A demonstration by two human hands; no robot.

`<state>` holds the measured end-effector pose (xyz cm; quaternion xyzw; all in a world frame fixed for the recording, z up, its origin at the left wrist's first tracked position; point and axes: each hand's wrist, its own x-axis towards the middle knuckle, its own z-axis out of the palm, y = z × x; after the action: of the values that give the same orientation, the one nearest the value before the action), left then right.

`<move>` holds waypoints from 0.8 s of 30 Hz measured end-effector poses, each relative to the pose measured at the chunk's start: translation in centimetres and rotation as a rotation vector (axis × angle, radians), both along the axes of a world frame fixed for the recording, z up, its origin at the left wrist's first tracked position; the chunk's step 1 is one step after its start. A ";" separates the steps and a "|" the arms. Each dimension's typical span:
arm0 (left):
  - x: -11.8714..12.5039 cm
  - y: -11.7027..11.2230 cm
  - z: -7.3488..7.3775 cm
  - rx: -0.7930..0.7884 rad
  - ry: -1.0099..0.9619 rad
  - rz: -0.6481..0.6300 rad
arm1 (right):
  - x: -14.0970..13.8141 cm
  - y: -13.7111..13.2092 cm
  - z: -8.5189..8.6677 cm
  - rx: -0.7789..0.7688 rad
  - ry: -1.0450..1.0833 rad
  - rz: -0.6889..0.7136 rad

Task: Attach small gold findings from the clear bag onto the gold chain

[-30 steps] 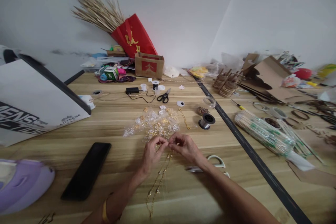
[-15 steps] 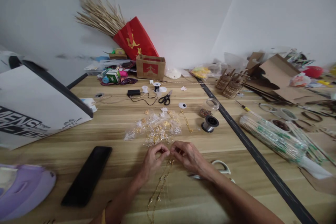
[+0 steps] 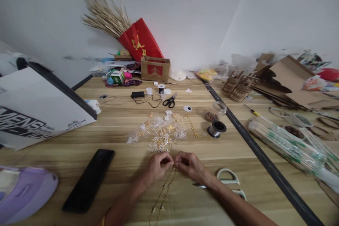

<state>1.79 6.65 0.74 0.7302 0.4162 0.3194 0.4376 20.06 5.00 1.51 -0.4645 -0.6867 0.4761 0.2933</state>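
My left hand (image 3: 158,167) and my right hand (image 3: 191,166) meet over the wooden table (image 3: 119,137), fingers pinched together on the top end of a gold bead chain (image 3: 162,197). The chain trails from the pinch down toward me along the table. Just beyond my fingers lies a heap of small clear bags of gold and white beads (image 3: 161,132). White-handled scissors (image 3: 229,180) lie under my right wrist.
A black phone (image 3: 90,180) lies to the left, a white shopping bag (image 3: 34,113) and a purple object (image 3: 26,192) further left. A wire spool (image 3: 216,128), black scissors (image 3: 169,101), a bundle of sticks (image 3: 286,144) and cardboard clutter lie beyond and right.
Both hands have drawn a little closer to me and lower in view, still pinched on the chain. The view has tilted up and shifted slightly.
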 end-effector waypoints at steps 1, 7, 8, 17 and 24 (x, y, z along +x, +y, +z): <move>0.0 0.0 -0.1 0.005 0.009 0.008 | -0.1 -0.1 -0.2 0.020 -0.005 -0.014; -0.1 0.2 -0.5 0.010 0.015 0.033 | -0.7 -0.5 -0.8 0.236 -0.056 -0.057; -0.1 0.3 -0.5 0.005 0.015 0.033 | -0.7 -0.5 -0.8 0.251 -0.061 -0.055; -0.2 0.7 -0.9 -0.127 -0.058 0.071 | -0.1 -0.2 -0.9 0.218 -0.064 -0.079; -0.9 1.3 1.2 -0.189 -0.254 0.351 | 0.1 -0.1 -1.2 0.263 -0.065 -0.113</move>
<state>0.86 7.98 1.95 0.5565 0.5065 0.4394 0.4906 20.15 4.93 0.28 -0.4751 -0.7251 0.3495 0.3553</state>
